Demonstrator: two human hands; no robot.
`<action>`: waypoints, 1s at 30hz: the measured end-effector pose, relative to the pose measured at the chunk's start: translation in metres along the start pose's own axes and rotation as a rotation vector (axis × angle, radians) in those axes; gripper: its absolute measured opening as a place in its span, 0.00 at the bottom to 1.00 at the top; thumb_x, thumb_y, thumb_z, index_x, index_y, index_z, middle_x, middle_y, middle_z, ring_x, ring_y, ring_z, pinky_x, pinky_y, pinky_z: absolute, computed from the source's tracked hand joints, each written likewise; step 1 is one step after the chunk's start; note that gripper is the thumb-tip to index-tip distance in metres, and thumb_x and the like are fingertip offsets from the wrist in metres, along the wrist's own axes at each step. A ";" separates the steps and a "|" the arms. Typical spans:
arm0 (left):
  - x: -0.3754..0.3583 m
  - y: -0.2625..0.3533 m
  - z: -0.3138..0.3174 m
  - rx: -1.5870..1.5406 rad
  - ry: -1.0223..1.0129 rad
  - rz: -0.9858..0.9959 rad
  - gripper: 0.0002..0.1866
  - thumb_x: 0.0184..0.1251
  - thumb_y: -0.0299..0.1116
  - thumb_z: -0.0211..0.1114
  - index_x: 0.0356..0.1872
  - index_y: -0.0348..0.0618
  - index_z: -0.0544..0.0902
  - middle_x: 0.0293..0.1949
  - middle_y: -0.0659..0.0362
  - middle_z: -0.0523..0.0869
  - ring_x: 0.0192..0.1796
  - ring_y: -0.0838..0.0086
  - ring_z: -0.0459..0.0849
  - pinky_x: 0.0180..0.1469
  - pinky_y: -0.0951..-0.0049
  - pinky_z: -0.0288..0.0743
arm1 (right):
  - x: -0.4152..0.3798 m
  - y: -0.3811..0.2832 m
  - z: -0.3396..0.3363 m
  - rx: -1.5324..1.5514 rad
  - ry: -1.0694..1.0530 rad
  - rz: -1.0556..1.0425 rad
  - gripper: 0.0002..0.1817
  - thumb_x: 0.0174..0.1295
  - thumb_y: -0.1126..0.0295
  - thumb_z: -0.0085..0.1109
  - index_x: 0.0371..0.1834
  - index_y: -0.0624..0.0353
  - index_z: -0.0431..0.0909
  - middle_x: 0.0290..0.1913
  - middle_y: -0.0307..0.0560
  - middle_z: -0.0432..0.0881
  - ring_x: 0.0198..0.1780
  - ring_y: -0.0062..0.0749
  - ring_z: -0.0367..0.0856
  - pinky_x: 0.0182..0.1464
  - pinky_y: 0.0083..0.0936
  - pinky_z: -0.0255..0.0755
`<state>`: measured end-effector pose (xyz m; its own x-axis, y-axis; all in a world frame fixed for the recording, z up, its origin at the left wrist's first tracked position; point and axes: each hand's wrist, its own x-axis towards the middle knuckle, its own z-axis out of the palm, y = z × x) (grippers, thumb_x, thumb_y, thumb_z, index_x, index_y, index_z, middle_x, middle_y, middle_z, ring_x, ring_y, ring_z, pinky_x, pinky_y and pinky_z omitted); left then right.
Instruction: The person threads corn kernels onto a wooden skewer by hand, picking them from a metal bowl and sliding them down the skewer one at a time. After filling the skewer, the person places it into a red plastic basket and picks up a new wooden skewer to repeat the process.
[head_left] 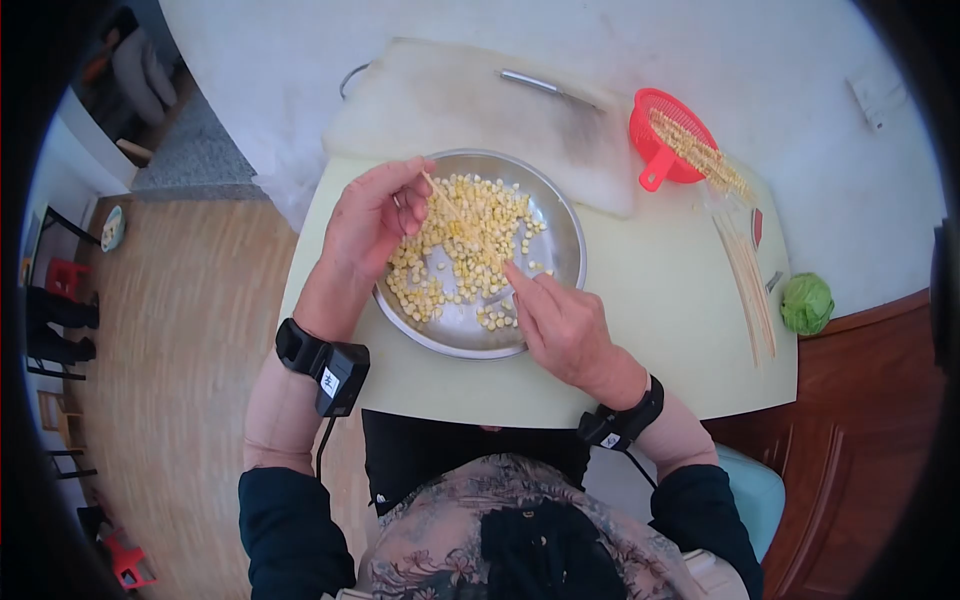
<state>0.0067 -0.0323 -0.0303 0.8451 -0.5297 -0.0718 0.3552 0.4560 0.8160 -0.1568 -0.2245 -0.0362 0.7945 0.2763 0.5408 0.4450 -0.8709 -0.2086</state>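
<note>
My left hand (385,210) is closed on a thin wooden skewer (442,194) above the upper left of a round steel pan (573,245). The skewer slants down to the right over loose yellow corn kernels (420,262), and its lower part is hard to tell from them. Over the right side of the pan is my right hand (560,318), with thumb and fingers pinched together. Its fingertips lie in line with the skewer, but whatever is between them is hidden.
A red plastic strainer (652,163) holds skewers threaded with corn kernels (700,150). Bare wooden skewers (745,285) lie at the right, beside a green cabbage (806,304). Behind the pan, a peeler-like tool with a metal handle (530,80) rests on a white cutting board (440,95).
</note>
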 end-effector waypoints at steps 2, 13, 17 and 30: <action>0.000 -0.002 0.000 -0.014 0.002 -0.006 0.11 0.66 0.32 0.62 0.40 0.33 0.81 0.26 0.61 0.82 0.23 0.81 0.79 0.22 0.84 0.70 | 0.000 0.000 0.001 -0.023 0.026 -0.022 0.26 0.48 0.78 0.60 0.55 0.66 0.75 0.27 0.43 0.72 0.19 0.30 0.74 0.21 0.26 0.69; -0.007 -0.002 0.012 -0.019 -0.060 -0.081 0.12 0.64 0.32 0.63 0.41 0.32 0.81 0.27 0.61 0.82 0.23 0.80 0.79 0.23 0.83 0.71 | 0.003 0.000 -0.001 -0.013 0.023 0.021 0.24 0.51 0.79 0.61 0.55 0.65 0.75 0.26 0.45 0.75 0.21 0.33 0.76 0.23 0.27 0.71; -0.003 -0.001 0.008 -0.090 -0.062 -0.029 0.11 0.65 0.32 0.63 0.41 0.32 0.80 0.27 0.61 0.82 0.24 0.81 0.78 0.23 0.83 0.69 | 0.008 -0.002 -0.009 0.161 -0.018 0.145 0.23 0.55 0.72 0.63 0.57 0.60 0.74 0.28 0.45 0.77 0.23 0.34 0.79 0.24 0.28 0.72; 0.007 0.007 -0.018 -0.163 -0.023 0.080 0.14 0.67 0.32 0.62 0.49 0.33 0.78 0.27 0.63 0.81 0.25 0.81 0.77 0.23 0.83 0.67 | -0.001 0.008 -0.007 0.398 0.009 0.337 0.11 0.60 0.75 0.58 0.45 0.65 0.78 0.37 0.55 0.84 0.32 0.45 0.84 0.34 0.30 0.77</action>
<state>0.0223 -0.0202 -0.0351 0.8647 -0.5022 0.0044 0.3485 0.6064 0.7147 -0.1571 -0.2343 -0.0331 0.9177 0.0024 0.3972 0.2897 -0.6883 -0.6650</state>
